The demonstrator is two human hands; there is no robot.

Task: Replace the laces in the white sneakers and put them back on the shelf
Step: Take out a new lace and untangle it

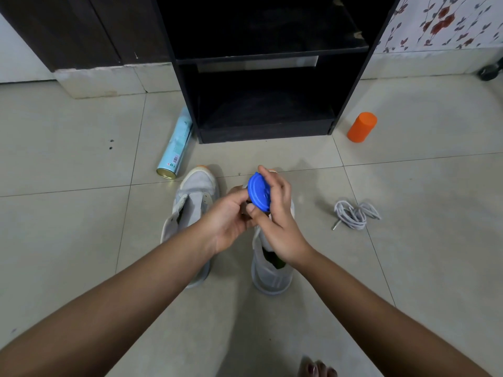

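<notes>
- Hands first: my right hand (275, 213) curls over a blue disc (258, 193), index finger across the top rim and thumb at the lower edge.
- My left hand (228, 221) comes in from the other side with its fingers curled, pinching the disc's left edge and underside. I cannot tell whether a jar sits beneath it.
- Both hands hang above the right shoe (272, 278), clear of it. The left shoe (190, 202) stands just beside it on the tiles.
- Both shoes look unlaced, with their tongues open. Each one's long axis runs from me towards the shelf (266, 131), heels near me and toes at the shelf. The left shoe's toe leans a little to the right.
- The laces (353, 214) lie in a loose coil on the floor, right of the hands and well apart from both shoes.
- The coil spreads roughly left to right, and one free tip pokes out at its lower left, towards the right shoe.
- My right hand is the nearer one to the coil, so I judge it makes the reach once the disc is put down. That free tip looks the easiest end to pinch.
- A spray can (175, 148) lies left of the shelf, and an orange tub (362, 127) stands to its right.
- Lacing has not begun, by my reading.
</notes>
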